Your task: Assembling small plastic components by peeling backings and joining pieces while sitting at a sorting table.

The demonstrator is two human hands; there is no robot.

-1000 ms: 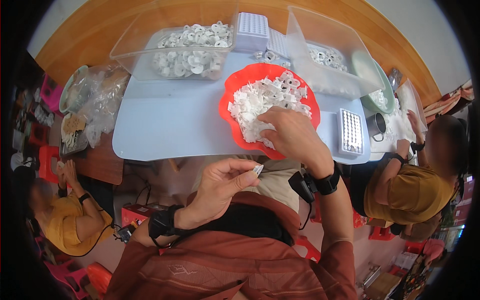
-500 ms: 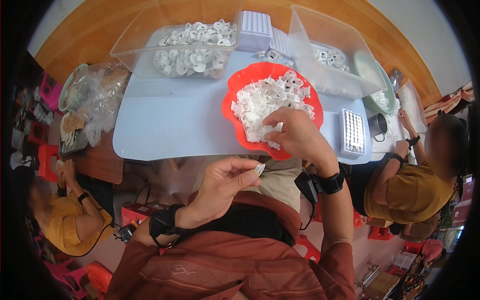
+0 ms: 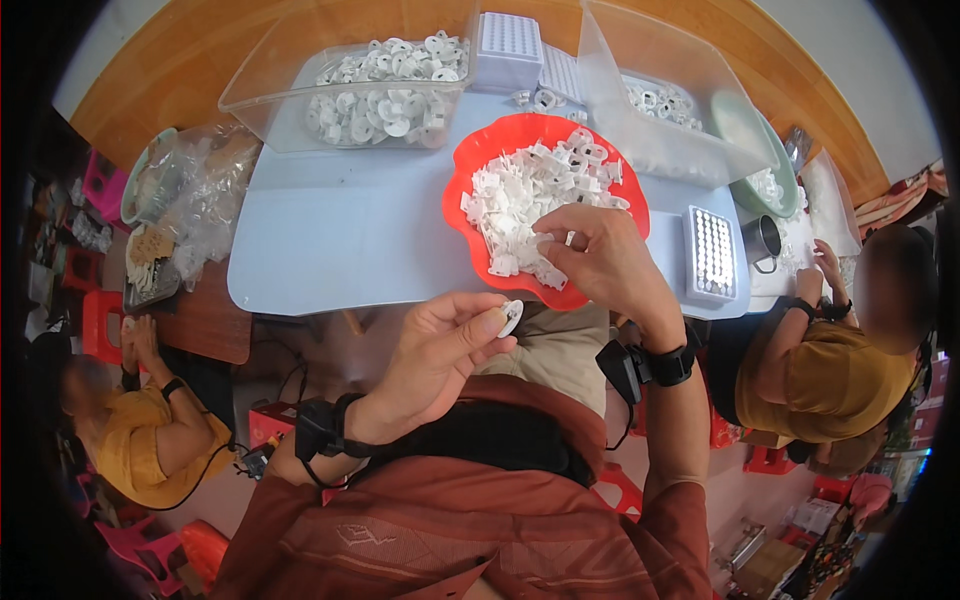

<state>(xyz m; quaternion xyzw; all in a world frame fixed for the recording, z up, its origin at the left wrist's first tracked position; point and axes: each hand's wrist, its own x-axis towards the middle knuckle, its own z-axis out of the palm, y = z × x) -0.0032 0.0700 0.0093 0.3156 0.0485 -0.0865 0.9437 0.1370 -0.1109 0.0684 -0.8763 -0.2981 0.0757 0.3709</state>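
Observation:
In front of my lap, my left hand (image 3: 440,350) pinches a small round white plastic part (image 3: 511,319) between thumb and fingertips, tilted so its disc face shows. My right hand (image 3: 610,262) reaches over the near right side of a red scalloped bowl (image 3: 463,165). Its thumb and index finger close on a small white plastic piece (image 3: 545,238), partly hidden by the fingers. Loose white plastic pieces (image 3: 510,200) fill the bowl, which stands near the front edge of the light blue table (image 3: 340,245).
Behind the bowl stand a clear bin (image 3: 270,125) of white round parts and another translucent bin (image 3: 680,160). At right are a white tray (image 3: 711,255) of round pieces and a dark mug (image 3: 761,243). One co-worker (image 3: 150,440) sits at left, another (image 3: 810,380) at right.
My left hand has moved slightly up and left, and its white part now shows more of its round face. My right fingers have shifted up a little within the bowl and drawn closer together.

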